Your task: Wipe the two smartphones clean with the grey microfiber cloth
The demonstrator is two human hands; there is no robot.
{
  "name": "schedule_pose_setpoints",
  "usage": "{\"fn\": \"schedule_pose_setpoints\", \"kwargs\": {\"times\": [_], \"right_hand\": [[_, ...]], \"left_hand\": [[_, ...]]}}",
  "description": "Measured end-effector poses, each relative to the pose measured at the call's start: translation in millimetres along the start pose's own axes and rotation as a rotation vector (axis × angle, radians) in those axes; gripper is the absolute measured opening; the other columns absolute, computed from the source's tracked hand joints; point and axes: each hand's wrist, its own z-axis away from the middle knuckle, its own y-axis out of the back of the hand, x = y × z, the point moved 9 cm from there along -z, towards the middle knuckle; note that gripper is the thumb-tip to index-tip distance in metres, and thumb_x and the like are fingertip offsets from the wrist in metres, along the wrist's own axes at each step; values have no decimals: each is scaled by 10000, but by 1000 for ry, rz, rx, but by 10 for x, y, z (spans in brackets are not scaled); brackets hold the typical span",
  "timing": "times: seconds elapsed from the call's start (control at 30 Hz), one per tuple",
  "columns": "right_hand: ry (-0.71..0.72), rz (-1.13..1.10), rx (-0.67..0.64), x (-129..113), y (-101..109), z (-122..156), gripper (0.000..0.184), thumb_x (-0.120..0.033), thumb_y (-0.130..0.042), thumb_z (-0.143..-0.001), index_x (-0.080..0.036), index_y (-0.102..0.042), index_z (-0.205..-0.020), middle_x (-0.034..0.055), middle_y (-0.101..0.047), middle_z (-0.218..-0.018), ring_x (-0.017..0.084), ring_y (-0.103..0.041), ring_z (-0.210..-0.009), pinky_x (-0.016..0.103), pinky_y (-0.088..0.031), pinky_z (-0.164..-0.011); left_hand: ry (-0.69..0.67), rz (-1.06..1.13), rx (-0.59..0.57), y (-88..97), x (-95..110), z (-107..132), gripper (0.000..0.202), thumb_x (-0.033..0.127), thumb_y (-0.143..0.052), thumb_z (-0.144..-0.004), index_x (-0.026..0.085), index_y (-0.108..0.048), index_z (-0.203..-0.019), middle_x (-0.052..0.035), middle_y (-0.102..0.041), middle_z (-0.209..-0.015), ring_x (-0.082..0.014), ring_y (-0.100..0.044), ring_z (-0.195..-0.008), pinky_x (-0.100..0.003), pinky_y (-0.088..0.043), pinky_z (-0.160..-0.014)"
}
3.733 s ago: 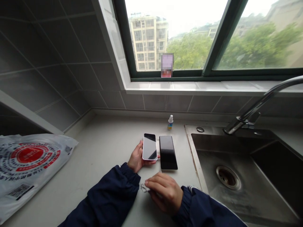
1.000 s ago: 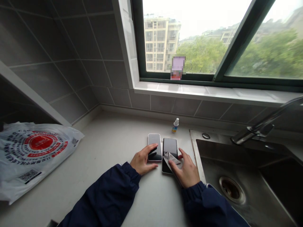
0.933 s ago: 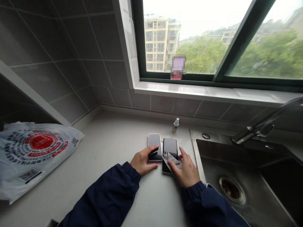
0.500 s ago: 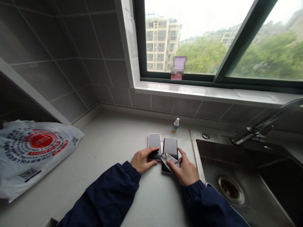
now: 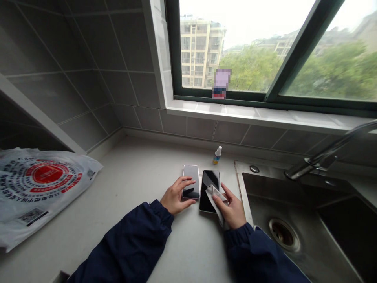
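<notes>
Two smartphones lie side by side, screens up, on the pale counter [image 5: 141,173]. The left one is a light-rimmed phone [image 5: 191,173]; the right one is a dark phone [image 5: 211,177], a little nearer to me. My left hand [image 5: 176,197], fingers apart and holding nothing, reaches over the left edge of the light-rimmed phone. A grey cleaning cloth [image 5: 215,193] is pinched in my right hand [image 5: 232,208], over the lower right part of the dark phone. Behind the phones stands a small white-capped spray bottle [image 5: 217,155].
To the right is a steel sink [image 5: 247,204] with a tap [image 5: 306,165] leaning over it. A white plastic bag [image 5: 44,192] with red and black print lies at the left. Along the back runs a tiled wall below a window sill [image 5: 235,112].
My left fingers have lifted a little off the light-rimmed phone. The cloth has shifted rightward and bunched up, showing more of the dark phone's screen. The view has moved slightly.
</notes>
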Motion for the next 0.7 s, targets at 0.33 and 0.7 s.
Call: {"fn": "schedule_pose_setpoints", "kwargs": {"times": [0.33, 0.7], "right_hand": [[-21, -276, 56, -102, -12, 71, 919, -531, -813, -689, -123, -475, -1441, 134, -721, -1137, 277, -739, -890, 372, -603, -805], [24, -370, -70, -172, -278, 264, 793, -500, -791, -753, -170, -511, -1417, 133, -706, -1180, 291, -703, -1023, 402, -571, -883]], "left_hand": [[141, 261, 250, 143, -80, 55, 299, 407, -541, -920, 212, -647, -1121, -67, -607, -1177, -7, -374, -451, -201, -401, -449], [336, 859, -25, -483, 140, 232, 588, 585, -402, -937, 234, -447, -1406, -133, -584, -1281, -198, -685, -779, -268, -569, -445]]}}
